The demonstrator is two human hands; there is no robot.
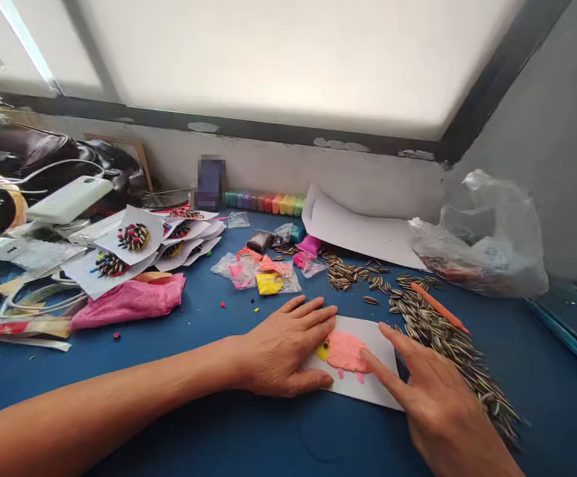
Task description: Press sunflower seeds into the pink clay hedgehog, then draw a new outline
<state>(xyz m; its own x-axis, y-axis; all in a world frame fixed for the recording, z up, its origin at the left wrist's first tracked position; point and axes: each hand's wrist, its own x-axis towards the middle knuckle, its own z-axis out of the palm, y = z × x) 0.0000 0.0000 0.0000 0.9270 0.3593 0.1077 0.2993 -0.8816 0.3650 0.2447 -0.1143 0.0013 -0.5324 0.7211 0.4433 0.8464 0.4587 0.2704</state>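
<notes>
A white paper card [380, 389] lies flat on the blue table. On it is a flattened salmon-pink clay shape [345, 351] with a yellow clay piece [322, 352] bearing a black dot at its left end, and two small pink clay bits [360, 377] along its lower edge. My left hand [293, 344] rests palm down over the card's left side, fingers stretched, covering part of the yellow piece. With its index fingertip, my right hand [437, 391] touches the right end of the salmon clay. Its thumb and index finger are apart, and nothing shows in its grasp.
Sunflower seeds [447, 338] are heaped at the right beside an orange stick [440, 307]. Bagged clay [269, 283] lies behind the card. At left are a pink cloth [134, 301] and several seed-decorated cards [136, 236]. A plastic bag [491, 245] sits back right.
</notes>
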